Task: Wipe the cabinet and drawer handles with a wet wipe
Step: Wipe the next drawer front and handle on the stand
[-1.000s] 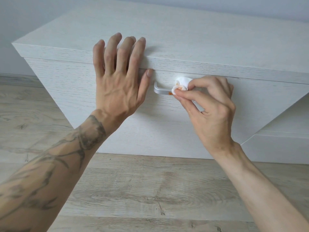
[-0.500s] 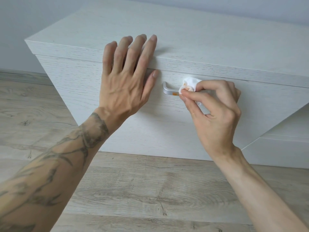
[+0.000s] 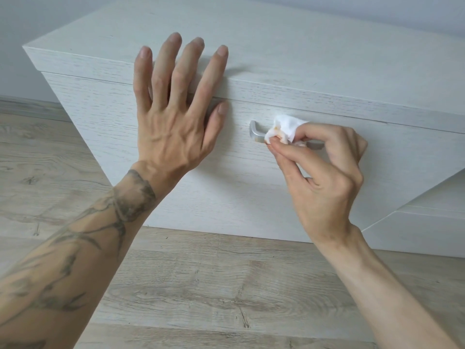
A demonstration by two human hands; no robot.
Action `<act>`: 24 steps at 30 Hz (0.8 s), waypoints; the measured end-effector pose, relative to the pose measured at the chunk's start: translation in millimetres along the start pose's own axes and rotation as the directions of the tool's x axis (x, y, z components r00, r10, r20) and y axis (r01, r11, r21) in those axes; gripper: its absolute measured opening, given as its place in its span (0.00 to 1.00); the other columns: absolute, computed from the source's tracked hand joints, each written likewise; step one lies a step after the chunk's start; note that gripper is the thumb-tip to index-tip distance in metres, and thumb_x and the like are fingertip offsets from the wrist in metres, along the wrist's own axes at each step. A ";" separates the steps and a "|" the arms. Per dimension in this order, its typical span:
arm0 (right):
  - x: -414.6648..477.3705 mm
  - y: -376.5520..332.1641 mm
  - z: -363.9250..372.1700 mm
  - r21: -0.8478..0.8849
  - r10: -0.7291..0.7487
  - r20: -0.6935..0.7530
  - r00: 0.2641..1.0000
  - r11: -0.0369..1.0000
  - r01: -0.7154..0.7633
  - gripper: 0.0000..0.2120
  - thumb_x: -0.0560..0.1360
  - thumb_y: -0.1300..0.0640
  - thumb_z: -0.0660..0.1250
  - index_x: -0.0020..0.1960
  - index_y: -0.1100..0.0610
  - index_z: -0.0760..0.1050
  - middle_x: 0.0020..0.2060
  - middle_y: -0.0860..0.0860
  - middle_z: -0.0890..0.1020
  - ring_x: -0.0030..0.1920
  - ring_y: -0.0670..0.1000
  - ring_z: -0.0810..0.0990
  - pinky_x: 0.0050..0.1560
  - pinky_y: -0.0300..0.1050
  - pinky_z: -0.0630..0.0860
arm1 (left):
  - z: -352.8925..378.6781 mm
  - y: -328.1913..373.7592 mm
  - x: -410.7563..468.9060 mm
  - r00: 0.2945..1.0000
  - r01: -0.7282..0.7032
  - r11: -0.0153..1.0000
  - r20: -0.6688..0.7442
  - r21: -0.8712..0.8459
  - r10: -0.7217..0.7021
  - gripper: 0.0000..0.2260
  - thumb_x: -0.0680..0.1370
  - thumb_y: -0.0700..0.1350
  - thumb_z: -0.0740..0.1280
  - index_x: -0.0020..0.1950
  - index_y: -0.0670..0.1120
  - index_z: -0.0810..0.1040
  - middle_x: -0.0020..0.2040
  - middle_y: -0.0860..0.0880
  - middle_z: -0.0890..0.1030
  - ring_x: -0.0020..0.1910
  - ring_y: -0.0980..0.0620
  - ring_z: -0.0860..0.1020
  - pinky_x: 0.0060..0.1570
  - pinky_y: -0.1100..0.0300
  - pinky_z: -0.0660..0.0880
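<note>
Pale wood-plank floor (image 3: 226,293), grey wall behind, low whitewashed-oak cabinet (image 3: 302,46) sitting on the floor.

Right hand (image 3: 324,172): thumb and index fingertips pinched on a bunched white wet wipe (image 3: 286,128), other fingers curled in behind. The wipe has orange-brown smears on the folds facing the camera. It's wrapped over the silver bar handle (image 3: 256,134) just right of the handle's left bend; the left end of the bar is exposed, and a short stretch shows again past the fingers on the right. The handle is mounted high on the cabinet's front panel, just under the seam below the top slab.

Left hand (image 3: 173,122): fingers straight and spread, holding nothing. Fingertips lie over the front edge of the cabinet top, palm flat against the front panel, thumb pointing toward the handle, near but apart from it. Forearm tattooed.

Second pale unit (image 3: 427,222) at the right edge, lower down.
</note>
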State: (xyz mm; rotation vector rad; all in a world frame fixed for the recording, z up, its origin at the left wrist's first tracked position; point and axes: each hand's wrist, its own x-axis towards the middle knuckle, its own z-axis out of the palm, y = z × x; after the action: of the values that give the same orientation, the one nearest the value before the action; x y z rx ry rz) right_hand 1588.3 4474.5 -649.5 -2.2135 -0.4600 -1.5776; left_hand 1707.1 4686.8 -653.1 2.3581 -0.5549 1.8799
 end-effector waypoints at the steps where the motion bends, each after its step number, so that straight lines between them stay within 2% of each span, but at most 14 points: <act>1: 0.5 -1.8 1.5 0.004 0.009 -0.006 1.000 1.000 -0.009 0.04 0.80 0.61 0.77 0.46 0.59 0.89 0.44 0.55 0.85 0.44 0.55 0.81 0.51 0.55 0.70 | 0.1 0.5 -0.6 1.000 0.000 1.000 -0.003 0.003 0.000 0.25 0.88 0.55 0.53 0.84 0.48 0.62 0.76 0.39 0.73 0.79 0.38 0.63 0.82 0.44 0.47; 8: 6.8 -7.0 4.1 0.002 -0.028 0.042 0.999 1.000 0.028 0.05 0.80 0.61 0.76 0.46 0.60 0.89 0.43 0.55 0.84 0.44 0.55 0.80 0.51 0.52 0.69 | -1.7 1.2 0.6 1.000 0.006 1.000 0.011 -0.005 -0.006 0.25 0.88 0.55 0.53 0.83 0.47 0.64 0.75 0.39 0.74 0.78 0.39 0.63 0.81 0.43 0.49; 11: 7.9 -14.0 6.5 0.007 -0.002 0.052 0.999 1.000 0.001 0.06 0.80 0.63 0.76 0.45 0.61 0.88 0.43 0.56 0.84 0.43 0.56 0.80 0.50 0.54 0.71 | -3.8 2.3 0.5 1.000 0.009 1.000 0.020 -0.011 -0.009 0.24 0.88 0.55 0.52 0.83 0.47 0.64 0.75 0.38 0.75 0.77 0.39 0.64 0.81 0.43 0.49; 15: 21.8 -20.9 23.1 0.012 -0.051 0.121 0.991 0.999 0.050 0.09 0.81 0.66 0.73 0.43 0.63 0.85 0.43 0.56 0.83 0.41 0.58 0.78 0.45 0.58 0.75 | -4.5 2.6 1.9 1.000 0.004 1.000 0.026 -0.011 -0.003 0.24 0.88 0.55 0.52 0.83 0.47 0.64 0.75 0.39 0.75 0.77 0.38 0.64 0.81 0.43 0.50; 20: 12.5 -25.0 20.4 -0.020 -0.001 0.067 0.998 1.000 0.003 0.07 0.81 0.66 0.73 0.44 0.62 0.86 0.43 0.57 0.83 0.42 0.59 0.79 0.44 0.58 0.76 | -5.3 3.2 0.1 0.999 0.013 1.000 0.034 -0.008 -0.013 0.24 0.88 0.55 0.53 0.83 0.47 0.64 0.75 0.39 0.75 0.77 0.39 0.64 0.80 0.42 0.51; 24: 20.7 -27.3 29.2 -0.067 0.026 0.081 0.996 0.998 -0.021 0.05 0.78 0.65 0.75 0.44 0.60 0.86 0.43 0.55 0.83 0.41 0.59 0.80 0.47 0.57 0.71 | -4.1 2.5 1.4 1.000 0.013 1.000 0.024 -0.009 -0.013 0.24 0.88 0.54 0.55 0.83 0.47 0.64 0.74 0.39 0.76 0.77 0.39 0.65 0.81 0.43 0.51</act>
State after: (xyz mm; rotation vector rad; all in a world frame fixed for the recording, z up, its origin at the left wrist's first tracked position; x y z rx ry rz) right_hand 1606.0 4513.5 -635.3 -2.3314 -0.4092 -1.5150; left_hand 1702.7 4685.2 -651.1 2.3758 -0.5474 1.8425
